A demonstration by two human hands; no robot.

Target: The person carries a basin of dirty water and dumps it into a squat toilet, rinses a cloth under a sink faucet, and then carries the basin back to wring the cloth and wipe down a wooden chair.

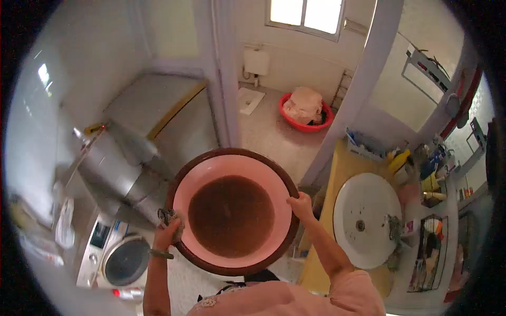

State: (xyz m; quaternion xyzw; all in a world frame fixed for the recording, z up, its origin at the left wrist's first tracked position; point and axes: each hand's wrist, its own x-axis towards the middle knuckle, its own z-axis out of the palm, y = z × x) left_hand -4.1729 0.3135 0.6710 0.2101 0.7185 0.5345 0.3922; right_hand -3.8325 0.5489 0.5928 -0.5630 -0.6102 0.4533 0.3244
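Observation:
A large round basin (182, 184), pink inside with a dark brown rim, is held in front of my body. Murky brown water (232, 216) covers its bottom. My left hand (167, 234) grips the rim at the lower left, with a greyish cloth or scrubber (178, 226) beside the fingers; I cannot make out exactly what it is. On the right side, my right hand (300, 205) is closed on the rim, with the thumb over the inner edge.
A white sink (367, 205) is set in a yellow counter (320, 258) on the right. Through the doorway, a red basin (298, 126) holds pale cloth near a squat toilet (250, 100). A washing machine (103, 263) stands at the lower left, a grey cabinet (153, 100) behind.

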